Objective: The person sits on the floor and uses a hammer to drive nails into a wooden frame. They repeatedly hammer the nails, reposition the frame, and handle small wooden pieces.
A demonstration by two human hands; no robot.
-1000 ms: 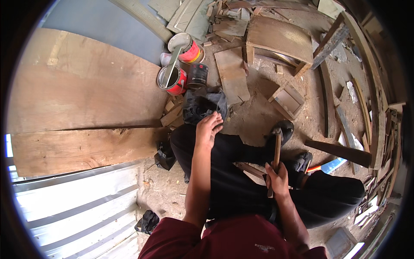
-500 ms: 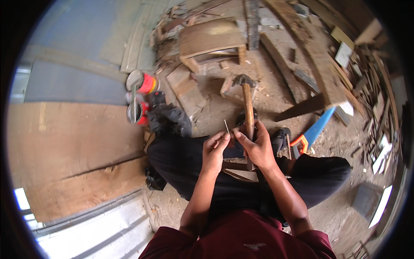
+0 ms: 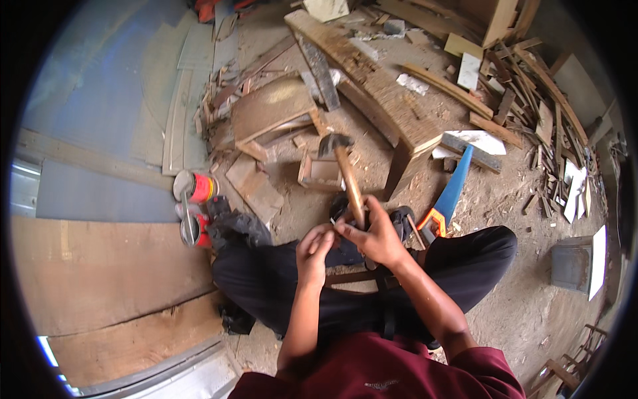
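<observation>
Gripped in my right hand [image 3: 380, 238] is the wooden handle of a hammer [image 3: 348, 178], its dark metal head pointing away from me. My left hand [image 3: 315, 251] is beside it, thumb and fingers curled together in a pinch. Whatever those fingers hold is hidden now. The fingertips of both hands are close together above my lap. Below them, a strip of wood [image 3: 345, 278] lies between my crossed legs.
A small wooden box [image 3: 321, 171] and a low wooden stool [image 3: 274, 106] are ahead. A long wooden bench [image 3: 372, 80] stretches beyond. On the right lies a blue handsaw [image 3: 454, 186] near scrap wood [image 3: 508, 106]. Red cans [image 3: 199, 188] stand left.
The view has swung to the right, shifting the surroundings left and bringing more of the scrap pile in. The thin nail seen at my left fingertips earlier is now out of sight.
</observation>
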